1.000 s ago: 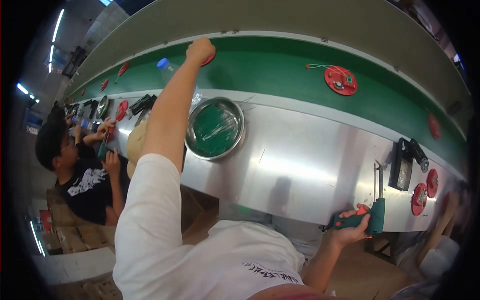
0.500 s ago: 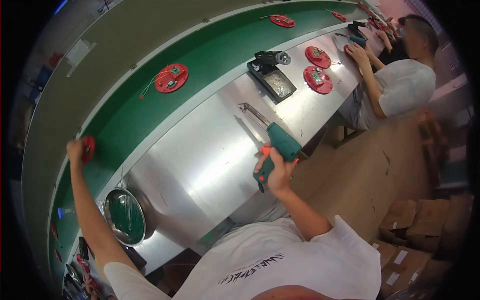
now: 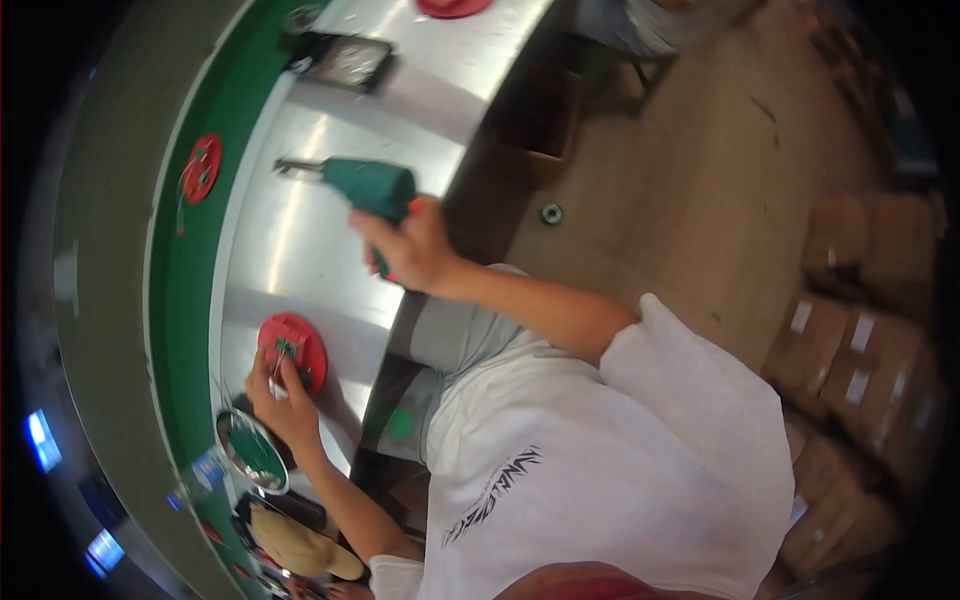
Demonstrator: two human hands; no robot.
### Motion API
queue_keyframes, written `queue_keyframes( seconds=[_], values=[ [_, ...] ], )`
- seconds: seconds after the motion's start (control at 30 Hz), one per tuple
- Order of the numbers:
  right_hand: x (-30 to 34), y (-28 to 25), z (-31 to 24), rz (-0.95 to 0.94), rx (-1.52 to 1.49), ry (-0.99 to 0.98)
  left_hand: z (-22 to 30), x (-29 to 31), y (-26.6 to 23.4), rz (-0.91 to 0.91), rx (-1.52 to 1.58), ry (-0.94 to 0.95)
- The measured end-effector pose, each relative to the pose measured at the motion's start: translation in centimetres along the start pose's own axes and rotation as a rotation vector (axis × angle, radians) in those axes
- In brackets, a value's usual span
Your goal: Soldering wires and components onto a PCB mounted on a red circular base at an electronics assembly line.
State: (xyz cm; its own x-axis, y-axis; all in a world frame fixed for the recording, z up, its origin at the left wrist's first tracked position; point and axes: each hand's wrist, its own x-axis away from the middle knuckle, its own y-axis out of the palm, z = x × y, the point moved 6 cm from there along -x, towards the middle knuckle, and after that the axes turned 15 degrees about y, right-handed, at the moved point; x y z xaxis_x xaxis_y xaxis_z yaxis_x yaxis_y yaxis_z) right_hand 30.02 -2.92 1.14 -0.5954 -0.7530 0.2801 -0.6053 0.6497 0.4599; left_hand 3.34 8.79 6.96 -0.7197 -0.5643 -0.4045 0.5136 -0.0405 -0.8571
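Observation:
My left hand [image 3: 285, 402] holds a round red disc [image 3: 313, 352] over the metal bench, just beyond a steel bowl [image 3: 268, 489]. A small green circuit board [image 3: 286, 347] is fixed on the disc's face, with my fingertips close to it. In my right hand [image 3: 425, 250] is a green soldering gun [image 3: 368, 184], gripped by its handle. Its metal tip points left over the bench, apart from the disc. Motion blurs both hands slightly.
A black tray [image 3: 376, 72] lies farther up the bench. On the green strip rests another red disc [image 3: 202, 168]; a third [image 3: 455, 6] is at the top edge. Cardboard boxes [image 3: 835, 350] stand at right, and a small ring-shaped roll [image 3: 551, 214] lies on the floor.
My left hand has brought the red disc from the green strip to the bench in front of me. The view has turned, and the soldering gun now points left.

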Motion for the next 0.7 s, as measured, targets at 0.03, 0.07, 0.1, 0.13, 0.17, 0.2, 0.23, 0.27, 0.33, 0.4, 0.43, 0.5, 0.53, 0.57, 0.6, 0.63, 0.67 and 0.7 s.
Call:
queue_keyframes(
  seconds=[0.03, 0.07, 0.1, 0.13, 0.17, 0.2, 0.23, 0.27, 0.33, 0.4, 0.43, 0.5, 0.53, 0.57, 0.6, 0.63, 0.67, 0.7],
  values=[
    [0.2, 0.0, -0.1, 0.017, -0.01, -0.063, -0.9, 1.0, -0.1, 0.027, -0.125, 0.051],
    [0.7, -0.5, -0.7, 0.021, 0.024, -0.07, -2.2, 2.3, 0.0, 0.037, -0.06, -0.024],
    [0.9, 0.0, -0.6, 0.002, -0.05, -0.126, -3.4, 3.6, -0.7, 0.045, -0.046, -0.017],
    [1.0, -0.1, -0.6, -0.01, -0.007, -0.126, -3.3, 3.8, -1.3, 0.015, -0.009, -0.061],
    [1.2, -0.2, -0.6, -0.025, 0.037, -0.124, -3.3, 3.8, -1.5, -0.013, 0.026, -0.107],
    [1.4, -0.6, -0.7, -0.011, 0.028, -0.13, -3.1, 3.5, -1.2, -0.021, 0.028, -0.092],
    [1.7, -0.5, -0.7, -0.006, 0.008, -0.133, -3.0, 3.4, -1.1, -0.013, 0.103, -0.069],
    [1.8, -0.5, -0.7, -0.003, -0.011, -0.135, -2.8, 3.3, -1.1, -0.004, 0.178, -0.048],
    [1.9, -0.4, -0.7, -0.006, -0.02, -0.135, -2.2, 3.0, -0.9, -0.044, 0.051, 0.023],
    [2.2, -0.4, -0.7, -0.019, -0.021, -0.128, -1.2, 3.2, -0.5, -0.056, -0.111, 0.094],
    [2.3, -0.5, -1.0, -0.004, -0.037, -0.127, -1.2, 3.2, -0.3, -0.05, -0.117, 0.087],
    [2.2, -0.9, -1.0, 0.003, -0.049, -0.12, -1.0, 3.3, 0.0, 0.001, -0.103, 0.105],
    [1.8, -1.0, -0.7, 0.01, -0.046, -0.111, -0.9, 3.2, 0.0, 0.015, -0.124, 0.121],
    [1.5, -1.1, -0.4, 0.017, -0.041, -0.101, -1.1, 3.3, 0.1, 0.015, -0.129, 0.108],
    [1.2, -1.0, -0.1, 0.023, -0.082, -0.111, -1.3, 3.4, 0.0, 0.034, -0.135, 0.095],
    [0.8, -0.2, 0.2, -0.02, -0.071, -0.09, -1.8, 4.2, -0.6, 0.067, -0.157, 0.057],
    [0.8, 0.4, 0.7, -0.011, -0.035, -0.017, -2.4, 5.0, -1.5, 0.069, -0.222, -0.016],
    [0.8, 1.0, 1.5, -0.011, 0.007, 0.058, -3.0, 5.2, -1.9, 0.041, -0.294, -0.053]
  ],
)
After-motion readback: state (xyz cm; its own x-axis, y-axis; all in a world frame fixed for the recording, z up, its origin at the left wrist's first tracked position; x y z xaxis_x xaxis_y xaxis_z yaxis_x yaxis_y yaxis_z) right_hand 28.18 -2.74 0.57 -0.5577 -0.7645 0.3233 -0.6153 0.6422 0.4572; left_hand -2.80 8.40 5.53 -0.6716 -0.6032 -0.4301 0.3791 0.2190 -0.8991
